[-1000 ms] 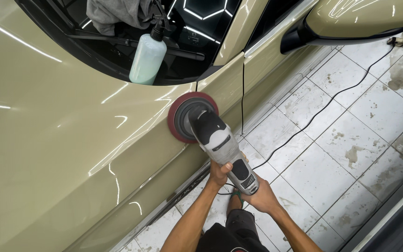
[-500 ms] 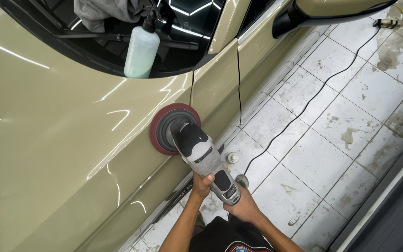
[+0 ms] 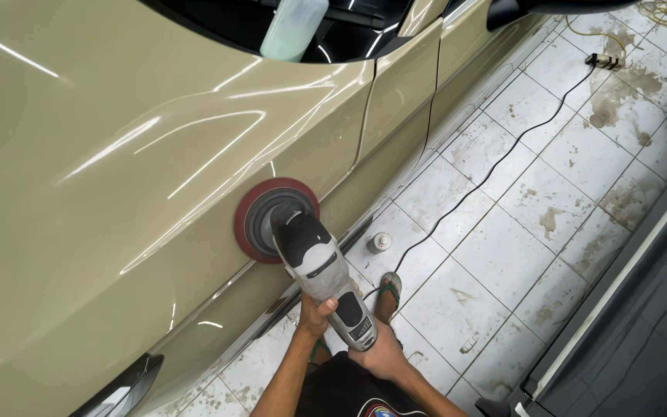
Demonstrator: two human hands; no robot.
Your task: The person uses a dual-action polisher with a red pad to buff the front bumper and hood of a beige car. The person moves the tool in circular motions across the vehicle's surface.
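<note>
Head view looks down on both hands gripping a grey polishing machine. The left hand has its fingers wrapped around the body; the right hand clasps the rear end just behind. Ahead of the fingers, the red pad presses against the beige car panel. Right of the fingers, a small bottle stands on the tiled floor beside a black cable.
</note>
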